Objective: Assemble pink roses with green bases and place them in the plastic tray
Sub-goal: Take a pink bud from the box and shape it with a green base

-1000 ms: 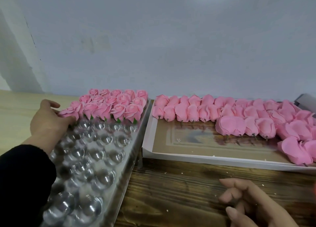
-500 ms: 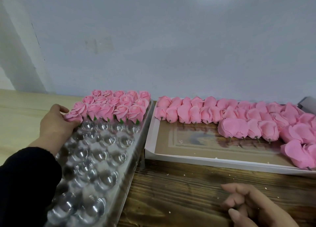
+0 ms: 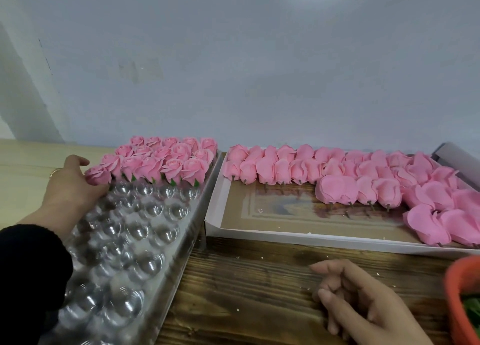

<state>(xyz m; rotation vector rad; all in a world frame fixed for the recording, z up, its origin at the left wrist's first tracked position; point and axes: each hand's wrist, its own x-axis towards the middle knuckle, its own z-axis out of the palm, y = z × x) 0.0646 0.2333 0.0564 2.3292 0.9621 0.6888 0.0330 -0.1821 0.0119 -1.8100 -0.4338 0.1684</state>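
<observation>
Since a moment ago the left hand [image 3: 70, 186] has pushed its rose [image 3: 98, 175] further toward the pocket at the far-left of the plastic tray [image 3: 181, 230], and an orange bin [image 3: 461, 300] has come into view at the near right. Left fingers [image 3: 97, 188] curl round that rose, seating it beside the filled rows. The right hand [image 3: 363, 305] rests on the worktop [image 3: 259, 292], fingers loosely curled, holding nothing.

Risks, as I judge them: pressing too hard could crush the soft petals or knock over the neighbouring assembled roses [image 3: 166, 160]; the light tray might also slide under the push, since nothing else steadies it.

Counts: roughly eighteen or nineteen finished roses stand in the tray, four rows at the far end; the near pockets are unfilled. Unassembled rose heads [image 3: 337, 173] in the cardboard box [image 3: 298, 237] overlap too much for an exact count, some three dozen. One tray, one box, one bin.
</observation>
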